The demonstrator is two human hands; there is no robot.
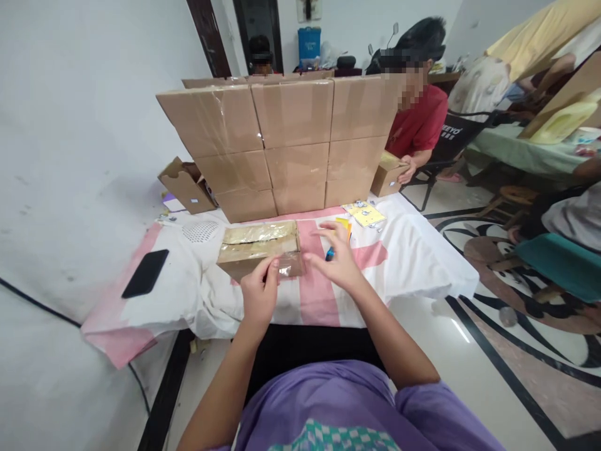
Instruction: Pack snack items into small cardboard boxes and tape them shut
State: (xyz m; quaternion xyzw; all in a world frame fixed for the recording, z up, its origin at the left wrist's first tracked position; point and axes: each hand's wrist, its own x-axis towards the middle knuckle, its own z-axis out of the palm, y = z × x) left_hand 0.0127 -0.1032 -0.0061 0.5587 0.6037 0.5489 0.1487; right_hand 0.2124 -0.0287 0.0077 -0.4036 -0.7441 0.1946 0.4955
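Left fingers (pixel 264 265) on taped carton (pixel 258 247)

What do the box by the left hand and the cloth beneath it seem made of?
Box: likely cardboard, from its matte brown panels; glossy glare on top suggests plastic tape. Cloth: dull white and pink; soft folds suggest fabric, fibre unclear.

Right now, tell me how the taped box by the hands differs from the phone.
The box is brown and taped; the phone is black. The box is thick; the phone is thin and flat. The left hand touches the box, while no hand touches the phone. Both are roughly rectangular.
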